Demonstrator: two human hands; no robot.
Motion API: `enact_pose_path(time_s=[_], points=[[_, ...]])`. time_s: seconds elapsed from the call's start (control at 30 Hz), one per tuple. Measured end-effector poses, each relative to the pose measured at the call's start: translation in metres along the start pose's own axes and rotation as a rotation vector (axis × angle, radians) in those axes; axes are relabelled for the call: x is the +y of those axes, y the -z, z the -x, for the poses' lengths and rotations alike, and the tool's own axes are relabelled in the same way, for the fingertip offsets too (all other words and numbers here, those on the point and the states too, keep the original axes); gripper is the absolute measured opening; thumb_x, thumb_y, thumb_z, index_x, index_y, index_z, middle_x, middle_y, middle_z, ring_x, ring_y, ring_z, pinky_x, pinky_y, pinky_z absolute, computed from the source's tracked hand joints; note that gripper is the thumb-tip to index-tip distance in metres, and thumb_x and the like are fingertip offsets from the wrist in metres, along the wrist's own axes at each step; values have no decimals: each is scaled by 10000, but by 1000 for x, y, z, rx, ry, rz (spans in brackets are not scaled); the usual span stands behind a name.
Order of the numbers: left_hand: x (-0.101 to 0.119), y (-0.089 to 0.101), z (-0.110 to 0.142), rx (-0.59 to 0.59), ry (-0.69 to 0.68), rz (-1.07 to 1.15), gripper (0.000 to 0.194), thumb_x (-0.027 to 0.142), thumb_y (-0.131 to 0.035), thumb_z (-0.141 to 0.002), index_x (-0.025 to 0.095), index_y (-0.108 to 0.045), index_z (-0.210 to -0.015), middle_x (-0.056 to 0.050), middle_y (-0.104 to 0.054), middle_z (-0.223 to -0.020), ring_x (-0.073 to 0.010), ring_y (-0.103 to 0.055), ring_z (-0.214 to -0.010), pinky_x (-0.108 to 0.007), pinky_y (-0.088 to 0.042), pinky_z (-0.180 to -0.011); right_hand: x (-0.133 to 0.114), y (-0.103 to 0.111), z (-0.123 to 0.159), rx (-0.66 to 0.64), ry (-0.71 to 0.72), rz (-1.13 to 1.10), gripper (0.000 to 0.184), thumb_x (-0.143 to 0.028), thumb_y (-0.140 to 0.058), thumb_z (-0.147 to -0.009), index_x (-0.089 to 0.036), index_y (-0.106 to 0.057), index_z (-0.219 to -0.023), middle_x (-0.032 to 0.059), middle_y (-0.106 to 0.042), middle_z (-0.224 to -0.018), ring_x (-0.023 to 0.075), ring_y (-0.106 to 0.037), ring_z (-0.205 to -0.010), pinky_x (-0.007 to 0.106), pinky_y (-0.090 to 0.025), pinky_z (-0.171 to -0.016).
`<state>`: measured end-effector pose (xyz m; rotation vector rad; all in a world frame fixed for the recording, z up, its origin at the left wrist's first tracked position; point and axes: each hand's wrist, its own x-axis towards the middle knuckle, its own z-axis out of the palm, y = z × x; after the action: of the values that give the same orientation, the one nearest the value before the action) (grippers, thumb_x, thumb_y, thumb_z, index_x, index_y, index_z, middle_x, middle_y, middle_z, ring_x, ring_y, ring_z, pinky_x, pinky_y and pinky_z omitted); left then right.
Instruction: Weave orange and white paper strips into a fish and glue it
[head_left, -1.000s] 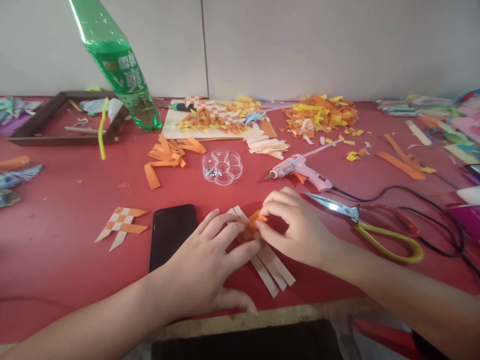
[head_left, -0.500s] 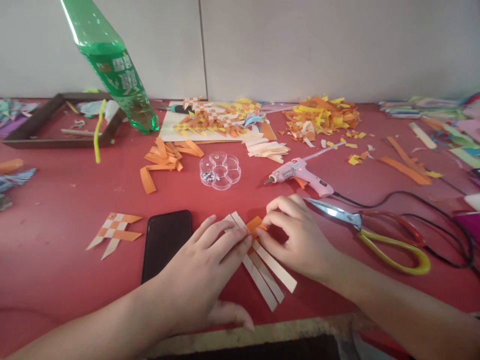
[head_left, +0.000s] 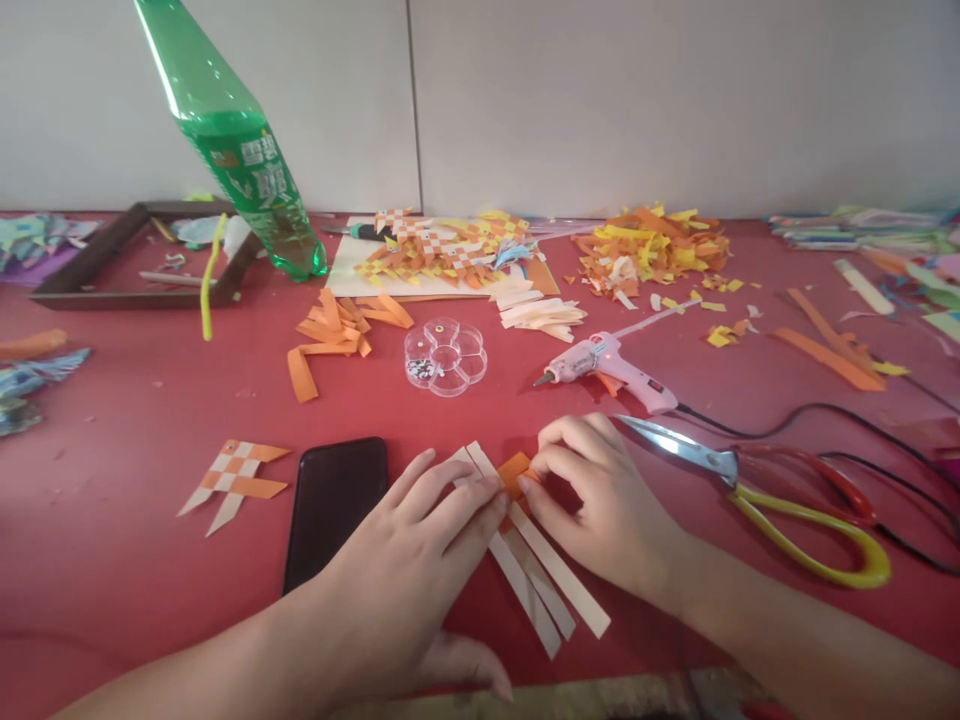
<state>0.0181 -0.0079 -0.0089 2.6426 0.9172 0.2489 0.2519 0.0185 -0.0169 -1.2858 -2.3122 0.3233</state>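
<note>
Cream paper strips (head_left: 566,575) lie slanted on the table, with an orange paper strip (head_left: 515,472) crossing them near their upper part. My left hand (head_left: 427,540) rests over the strips, fingers stretched and pressing them down, thumb spread away. Between the thumb and forefinger of my right hand (head_left: 596,500) the end of the orange strip is pinched. My fingers partly hide where the strips cross. Left of my hands lie a black phone (head_left: 337,500) and a woven orange-and-cream paper fish (head_left: 234,480).
A pink glue gun (head_left: 607,368) and scissors (head_left: 750,490) lie beyond and right of my right hand. A clear flower-shaped case (head_left: 446,357) sits ahead, near folded orange strips (head_left: 330,335). Farther back are a green bottle (head_left: 247,180), a dark frame (head_left: 124,298) and paper scraps (head_left: 652,245).
The whole scene sits slightly lower and farther right in view. Both hands keep nearly the same hold on the strips, and no object has visibly moved on the table.
</note>
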Motion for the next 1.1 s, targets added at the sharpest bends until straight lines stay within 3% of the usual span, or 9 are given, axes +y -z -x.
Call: enact_pose_path(time_s=[0.3,0.47,0.77,1.1], points=[[0,-1,1,14,-17,-47,942,778,-468,-793,115,-394,-1459,-129,-490,-1468,-326,-347,-1392,-538,-156,-1212,0,-2,0,-23,2,1,121,-134,-535,-851,-195,-497,-755,40,-540,-822,191,-439,-795,360,-384,-742],[0,3,1,-14,-22,-36,881,744,-488,-813,126,-428,-1438,-119,-492,-1474,-359,-372,-1366,-587,-140,-1203,1,-1,-2,48,37,33,192,-94,-573,-788,-204,-416,-769,26,-498,-793,189,-428,-780,346,-374,-720],[-2,4,0,11,-50,-9,924,735,-505,-809,133,-339,-1489,-138,-526,-1430,-349,-434,-1312,-628,-144,-1186,1,-1,-1,24,93,82,179,-98,-580,-808,-193,-477,-696,50,-537,-846,201,-446,-811,352,-405,-728],[0,4,-4,3,-44,-28,823,685,-536,-821,117,-440,-1408,-145,-538,-1395,-344,-425,-1319,-596,-163,-1197,1,-2,-3,20,113,82,180,-113,-554,-834,-197,-492,-687,45,-530,-816,195,-466,-782,362,-435,-694]])
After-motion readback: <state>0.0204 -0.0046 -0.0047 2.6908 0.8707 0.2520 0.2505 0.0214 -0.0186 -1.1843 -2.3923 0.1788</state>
